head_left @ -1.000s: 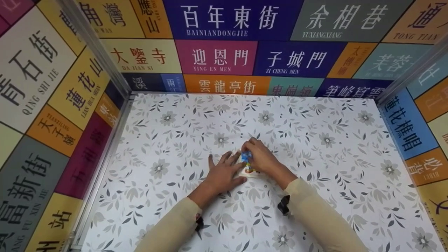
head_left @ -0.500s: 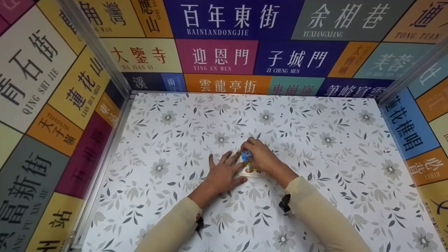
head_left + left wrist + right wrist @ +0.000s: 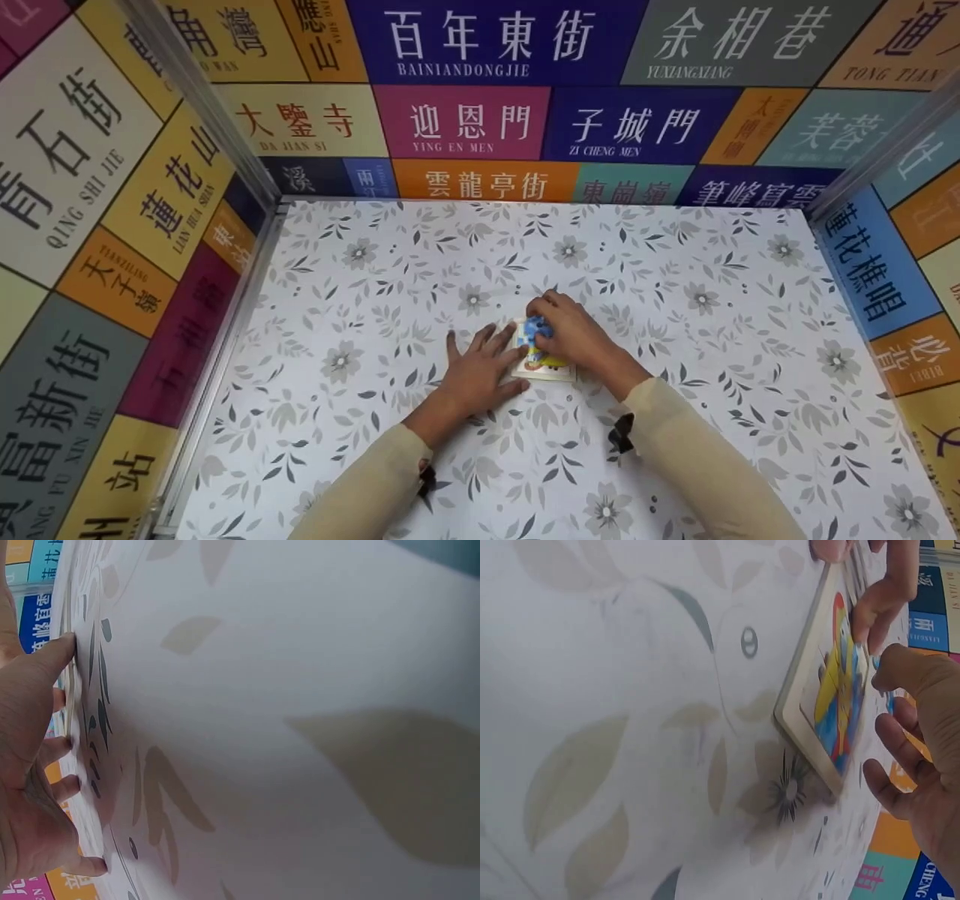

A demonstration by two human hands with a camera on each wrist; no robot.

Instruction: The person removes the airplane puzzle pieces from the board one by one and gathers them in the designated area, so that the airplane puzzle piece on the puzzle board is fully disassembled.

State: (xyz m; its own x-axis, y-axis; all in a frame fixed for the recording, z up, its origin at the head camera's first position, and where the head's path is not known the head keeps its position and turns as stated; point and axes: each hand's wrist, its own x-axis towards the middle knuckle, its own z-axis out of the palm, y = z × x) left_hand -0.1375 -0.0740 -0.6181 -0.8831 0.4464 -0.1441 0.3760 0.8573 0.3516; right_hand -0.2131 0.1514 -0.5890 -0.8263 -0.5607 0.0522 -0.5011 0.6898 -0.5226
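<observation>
A small wooden jigsaw puzzle board (image 3: 553, 376) with a colourful picture lies flat on the patterned tabletop. My left hand (image 3: 480, 371) rests with fingers spread at its left side, thumb and index fingertips at the border. Over the upper right part of the board, my right hand (image 3: 571, 334) pinches a blue puzzle piece (image 3: 535, 327) between thumb and fingers. In the right wrist view, bits of the blue piece (image 3: 890, 702) show by the thumb, just above the tray's picture. The right hand covers part of the board in the head view.
A white tabletop (image 3: 375, 315) printed with grey leaves and flowers spreads around the board. Panels with coloured street-name signs (image 3: 461, 124) stand along the back and both sides. Dark straps (image 3: 621, 433) sit at the sleeve cuffs.
My right hand has shifted slightly right with the blue piece, uncovering more of the board's lower right part. The left hand stays in place.
</observation>
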